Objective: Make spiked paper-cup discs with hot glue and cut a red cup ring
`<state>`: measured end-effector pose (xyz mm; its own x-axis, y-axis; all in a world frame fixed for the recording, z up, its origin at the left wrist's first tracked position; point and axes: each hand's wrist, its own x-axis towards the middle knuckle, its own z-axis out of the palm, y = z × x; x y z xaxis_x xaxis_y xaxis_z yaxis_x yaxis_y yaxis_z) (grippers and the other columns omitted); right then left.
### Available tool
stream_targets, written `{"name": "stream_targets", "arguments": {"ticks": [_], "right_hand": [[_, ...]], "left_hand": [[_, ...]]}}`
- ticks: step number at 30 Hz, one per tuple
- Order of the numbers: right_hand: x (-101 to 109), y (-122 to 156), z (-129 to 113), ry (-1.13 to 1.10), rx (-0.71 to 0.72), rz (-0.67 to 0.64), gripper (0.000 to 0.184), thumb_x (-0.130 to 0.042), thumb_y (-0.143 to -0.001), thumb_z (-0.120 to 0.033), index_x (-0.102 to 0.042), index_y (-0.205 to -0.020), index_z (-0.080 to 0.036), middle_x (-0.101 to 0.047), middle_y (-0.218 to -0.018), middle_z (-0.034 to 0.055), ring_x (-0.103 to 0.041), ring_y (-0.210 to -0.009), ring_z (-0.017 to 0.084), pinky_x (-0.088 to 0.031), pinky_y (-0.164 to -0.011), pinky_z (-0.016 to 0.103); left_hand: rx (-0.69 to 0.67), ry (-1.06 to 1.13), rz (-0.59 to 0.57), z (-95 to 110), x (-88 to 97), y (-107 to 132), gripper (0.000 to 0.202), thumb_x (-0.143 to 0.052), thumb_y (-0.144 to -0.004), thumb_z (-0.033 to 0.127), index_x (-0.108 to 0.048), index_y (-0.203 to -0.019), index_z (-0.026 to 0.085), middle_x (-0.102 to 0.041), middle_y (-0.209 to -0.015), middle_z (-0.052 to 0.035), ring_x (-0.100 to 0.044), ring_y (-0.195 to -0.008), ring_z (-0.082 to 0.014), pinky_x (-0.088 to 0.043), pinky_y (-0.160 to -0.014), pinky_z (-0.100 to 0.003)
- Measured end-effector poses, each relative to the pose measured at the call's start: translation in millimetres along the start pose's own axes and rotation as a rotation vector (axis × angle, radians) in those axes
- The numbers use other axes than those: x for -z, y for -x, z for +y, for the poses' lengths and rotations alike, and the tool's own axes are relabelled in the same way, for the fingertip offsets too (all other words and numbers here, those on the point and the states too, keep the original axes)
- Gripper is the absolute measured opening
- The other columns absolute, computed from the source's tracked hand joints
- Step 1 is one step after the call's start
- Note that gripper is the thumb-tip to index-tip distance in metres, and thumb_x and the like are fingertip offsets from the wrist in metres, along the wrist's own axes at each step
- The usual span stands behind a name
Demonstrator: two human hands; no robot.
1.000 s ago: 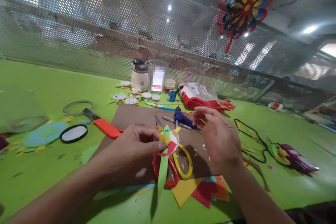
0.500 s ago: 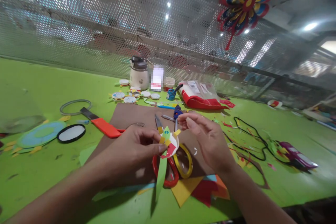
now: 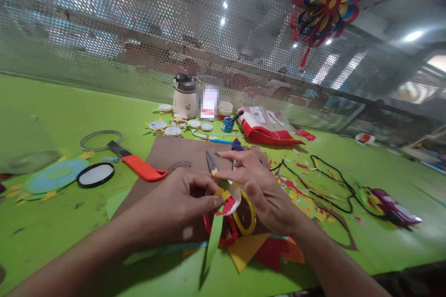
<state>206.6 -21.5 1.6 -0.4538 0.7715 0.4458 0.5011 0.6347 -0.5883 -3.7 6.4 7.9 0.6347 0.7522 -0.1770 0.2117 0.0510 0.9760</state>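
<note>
A small round white disc craft [image 3: 230, 205] with red, yellow and green paper pieces and a long green strip is pinched in my left hand [image 3: 186, 195], between thumb and fingers. Over its far side reaches my right hand [image 3: 259, 185], fingers stretched forward and apart, with nothing visibly held. Its fingers cover part of the disc and the green piece with drawn eyes. Scissors [image 3: 247, 222] with red and yellow handles lie beneath the disc, blades pointing away. Beyond my right fingertips lies a blue-headed metal tool [image 3: 237, 144], partly hidden.
A brown board [image 3: 167, 151] lies under the scissors. To its left are an orange-handled cutter [image 3: 144, 167], a black-rimmed disc [image 3: 95, 175] and a blue-green paper turtle [image 3: 57, 175]. A jug [image 3: 185, 96], blue paint jar [image 3: 227, 125] and red-white bag [image 3: 266, 127] stand behind. Black cord [image 3: 331, 192] lies right.
My right hand has moved left and forward, its fingers now stretching across the disc craft. The left hand keeps its pinch, and the disc is slightly tilted.
</note>
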Motion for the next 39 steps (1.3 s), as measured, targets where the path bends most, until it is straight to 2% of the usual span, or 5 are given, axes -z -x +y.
{"name": "stream_targets", "arguments": {"ticks": [17, 22, 28, 33, 39], "right_hand": [[-2.0, -1.6, 0.1, -0.026, 0.031, -0.027, 0.041, -0.036, -0.105, -0.047, -0.071, -0.115, -0.027, -0.059, -0.133, 0.0101, -0.052, -0.126, 0.028, -0.038, -0.107, 0.049], [-4.2, -7.0, 14.2, -0.396, -0.122, 0.234, 0.053, -0.027, -0.104, -0.056, -0.073, -0.111, -0.031, -0.065, -0.126, 0.0056, -0.056, -0.123, 0.024, -0.044, -0.102, 0.044], [-2.5, -12.3, 27.4, -0.434, -0.300, 0.484, 0.039, -0.052, -0.097, -0.054, -0.075, -0.088, -0.023, -0.071, -0.095, 0.0057, -0.064, -0.088, 0.020, -0.052, -0.080, 0.036], [-3.7, -11.9, 21.2, -0.286, -0.311, 0.448, 0.028, -0.062, -0.093, -0.037, -0.069, -0.071, -0.020, -0.063, -0.064, -0.0006, -0.058, -0.063, 0.015, -0.047, -0.066, 0.030], [-9.8, -8.5, 20.5, -0.303, -0.344, 0.389, 0.021, -0.061, -0.095, -0.037, -0.071, -0.083, -0.022, -0.065, -0.067, -0.0009, -0.060, -0.064, 0.016, -0.048, -0.066, 0.031]], "left_hand": [[-0.014, -0.191, -0.031, -6.6, -5.6, -4.2, 0.024, -0.061, -0.082, 0.039, -0.066, -0.071, 0.018, -0.053, -0.056, 0.0037, -0.046, -0.042, -0.0101, -0.036, -0.043, -0.022], [0.034, -0.121, 0.036, -2.5, -3.8, -5.6, 0.023, -0.067, -0.078, 0.040, -0.071, -0.067, 0.020, -0.050, -0.047, 0.0050, -0.041, -0.040, -0.0097, -0.030, -0.039, -0.021], [-0.027, -0.094, 0.130, -0.8, -2.2, -4.8, 0.021, -0.069, -0.076, 0.034, -0.070, -0.060, 0.020, -0.056, -0.049, 0.0031, -0.046, -0.046, -0.0118, -0.034, -0.041, -0.021], [-0.038, -0.086, 0.226, -2.7, -1.0, -4.6, 0.020, -0.069, -0.077, 0.035, -0.072, -0.066, 0.018, -0.061, -0.054, 0.0015, -0.050, -0.051, -0.0131, -0.037, -0.045, -0.022], [-0.152, -0.126, 0.274, -8.5, 4.4, -7.5, 0.021, -0.072, -0.076, 0.039, -0.074, -0.068, 0.019, -0.071, -0.068, -0.0033, -0.062, -0.066, -0.0199, -0.049, -0.058, -0.028]]}}
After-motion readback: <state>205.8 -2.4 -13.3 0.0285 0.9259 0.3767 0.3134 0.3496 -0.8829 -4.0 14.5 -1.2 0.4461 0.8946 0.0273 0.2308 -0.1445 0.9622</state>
